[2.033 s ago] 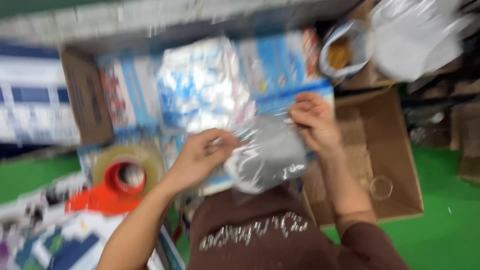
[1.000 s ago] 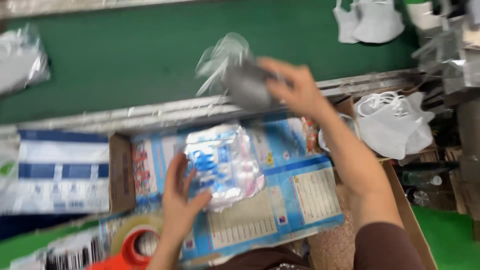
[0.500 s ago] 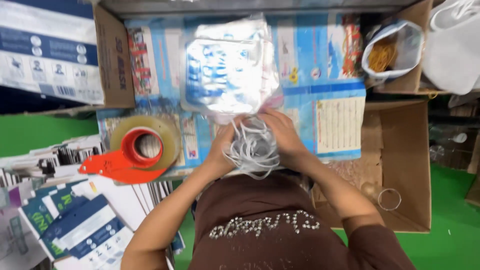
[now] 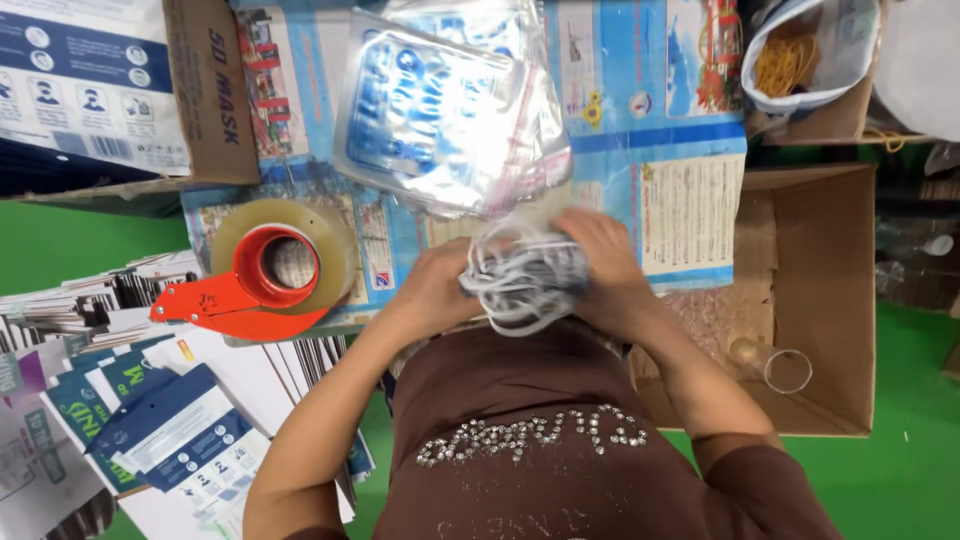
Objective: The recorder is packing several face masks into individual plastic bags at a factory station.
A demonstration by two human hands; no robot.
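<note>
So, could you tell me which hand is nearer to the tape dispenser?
Left. The left hand sits just right of the tape dispenser; the right hand is farther off, across the mask bundle.

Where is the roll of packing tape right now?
The tape dispenser, red-handled, lies left of the left hand, on the blue printed sheet, below the cardboard box.

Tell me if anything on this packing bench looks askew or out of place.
Nothing is damaged or spilled. The stack of clear printed bags lies tilted across the blue sheet, and the flat blue cartons are fanned loosely. Both hands hold bunched masks.
</note>
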